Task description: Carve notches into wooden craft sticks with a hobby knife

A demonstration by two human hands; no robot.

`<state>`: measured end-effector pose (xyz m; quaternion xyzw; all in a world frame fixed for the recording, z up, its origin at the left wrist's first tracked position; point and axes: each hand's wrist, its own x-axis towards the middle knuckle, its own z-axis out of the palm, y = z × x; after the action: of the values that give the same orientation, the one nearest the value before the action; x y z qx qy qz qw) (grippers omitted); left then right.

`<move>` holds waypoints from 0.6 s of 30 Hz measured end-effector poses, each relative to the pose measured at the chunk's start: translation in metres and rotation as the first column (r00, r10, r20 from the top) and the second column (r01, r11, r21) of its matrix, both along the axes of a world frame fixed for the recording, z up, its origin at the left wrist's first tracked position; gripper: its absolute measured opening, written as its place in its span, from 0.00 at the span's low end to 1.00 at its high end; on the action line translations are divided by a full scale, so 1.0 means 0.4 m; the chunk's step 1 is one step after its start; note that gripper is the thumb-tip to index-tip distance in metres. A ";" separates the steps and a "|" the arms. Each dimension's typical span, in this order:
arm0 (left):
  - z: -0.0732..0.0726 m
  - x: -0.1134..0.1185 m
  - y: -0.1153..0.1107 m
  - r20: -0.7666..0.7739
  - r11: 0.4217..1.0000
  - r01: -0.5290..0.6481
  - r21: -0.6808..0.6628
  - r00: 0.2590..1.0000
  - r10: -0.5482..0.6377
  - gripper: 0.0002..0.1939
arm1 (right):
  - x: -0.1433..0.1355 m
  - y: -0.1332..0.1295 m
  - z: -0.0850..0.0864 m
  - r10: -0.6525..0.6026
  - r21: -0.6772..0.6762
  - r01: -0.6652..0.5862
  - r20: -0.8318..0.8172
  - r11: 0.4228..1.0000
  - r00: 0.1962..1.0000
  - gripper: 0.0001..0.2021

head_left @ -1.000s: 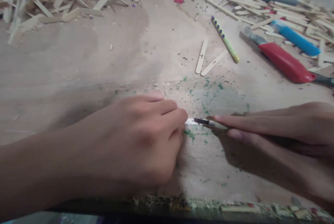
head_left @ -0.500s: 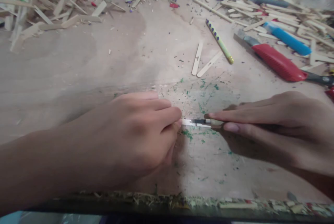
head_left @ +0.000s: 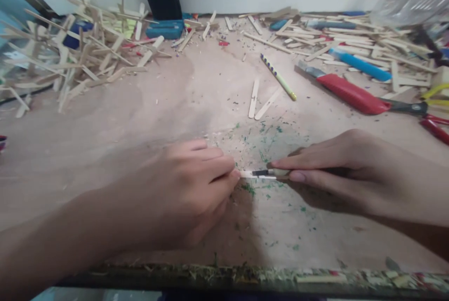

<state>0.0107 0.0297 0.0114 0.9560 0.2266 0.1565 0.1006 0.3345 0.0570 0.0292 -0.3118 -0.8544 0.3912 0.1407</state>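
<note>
My left hand [head_left: 196, 189] is closed over one end of a pale popsicle stick [head_left: 246, 174] and presses it to the wooden table. Between the fingertips and thumb of my right hand [head_left: 347, 175] is a small craft knife [head_left: 278, 172] with a light handle and a dark blade holder. Its blade end lies along the stick, close to my left fingertips. My palms and the far ends of the stick and handle are hidden. Beyond my hands lie two popsicle sticks, one upright in view [head_left: 254, 99] and one slanted [head_left: 268, 104], both with small slots.
A yellow-green pencil [head_left: 278, 78] and a red-wrapped blade tool [head_left: 351, 92] lie at the right. Behind them are a blue tube-like tool [head_left: 361, 64] and heaped sticks [head_left: 375, 39]. More sticks pile up at left [head_left: 84, 53]. Shavings line the table's front edge [head_left: 210, 273].
The camera has tilted up, so more of the wall and the back of the table shows. Both hands keep their grips, with the knife still on the stick.
</note>
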 end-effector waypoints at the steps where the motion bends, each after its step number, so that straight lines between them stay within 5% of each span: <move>1: -0.001 -0.001 -0.001 0.001 1.000 0.002 -0.005 1.000 -0.002 0.12 | -0.001 -0.001 -0.002 0.001 0.004 -0.001 -0.009 1.000 1.000 0.17; 18: -0.001 0.005 -0.013 -0.008 1.000 -0.014 -0.001 1.000 0.014 0.14 | -0.018 0.005 0.021 0.057 0.153 -0.064 0.050 0.986 0.997 0.18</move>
<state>0.0126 0.0245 0.0108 0.9550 0.2339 0.1535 0.0989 0.3272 0.0589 0.0376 -0.2829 -0.8941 0.3209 0.1328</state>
